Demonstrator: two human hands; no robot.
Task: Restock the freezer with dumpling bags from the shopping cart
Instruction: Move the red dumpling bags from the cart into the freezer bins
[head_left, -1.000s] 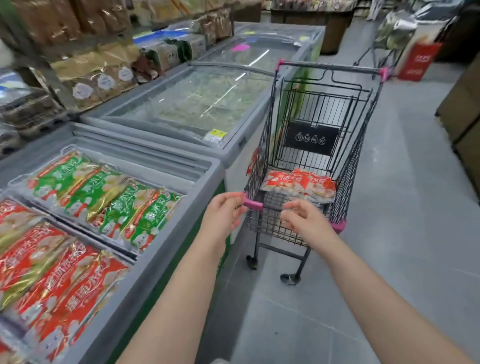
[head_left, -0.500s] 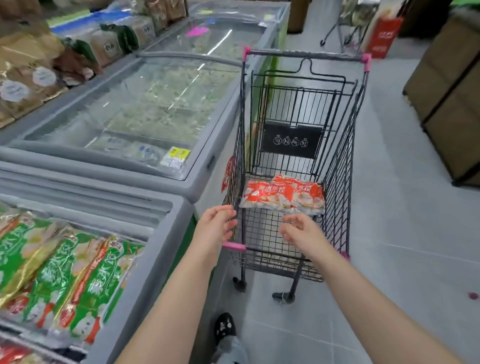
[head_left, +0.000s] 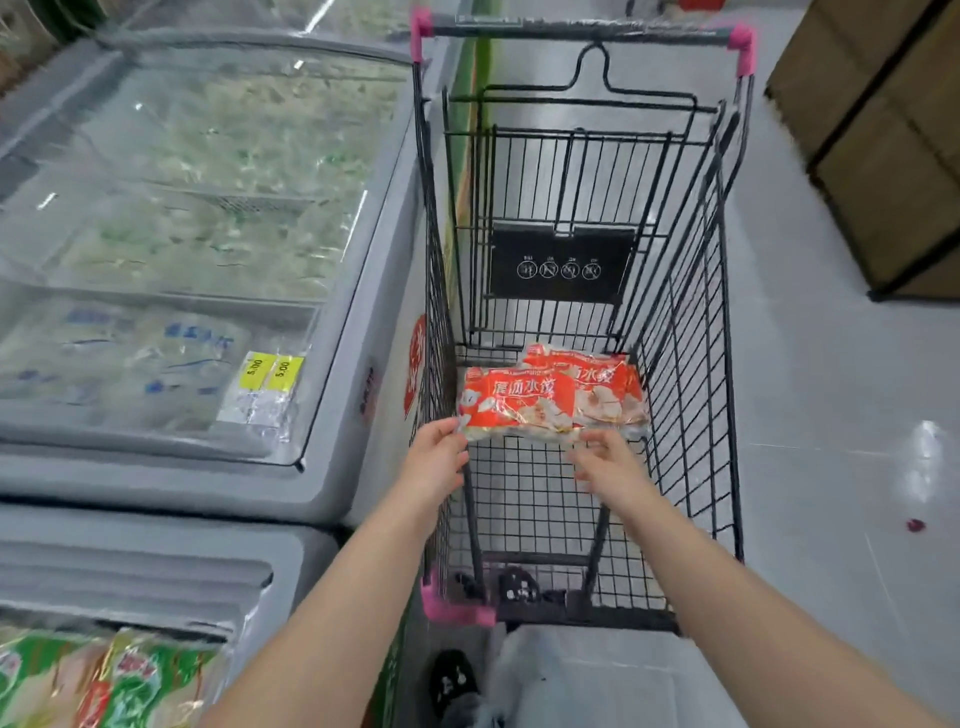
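Two red dumpling bags lie overlapping on the floor of the black wire shopping cart (head_left: 691, 332); the front bag (head_left: 514, 402) partly covers the back one (head_left: 602, 384). Both my arms reach down into the cart. My left hand (head_left: 436, 460) is at the front bag's near left corner, fingertips touching its edge. My right hand (head_left: 610, 465), blurred by motion, has its fingers spread just short of the bags' near edge. The open freezer (head_left: 156, 571) at lower left shows green dumpling bags (head_left: 104, 680).
A closed freezer with a curved glass lid (head_left: 208, 234) and yellow price tags (head_left: 270, 371) runs along the cart's left side. Cardboard boxes (head_left: 883, 130) stand at the right on the grey floor. My shoe (head_left: 452, 680) is just behind the cart's pink corner (head_left: 452, 608).
I have stepped closer and leaned over the cart. Both hands moved from the cart's near rim down inside it to the near edge of the red bags.
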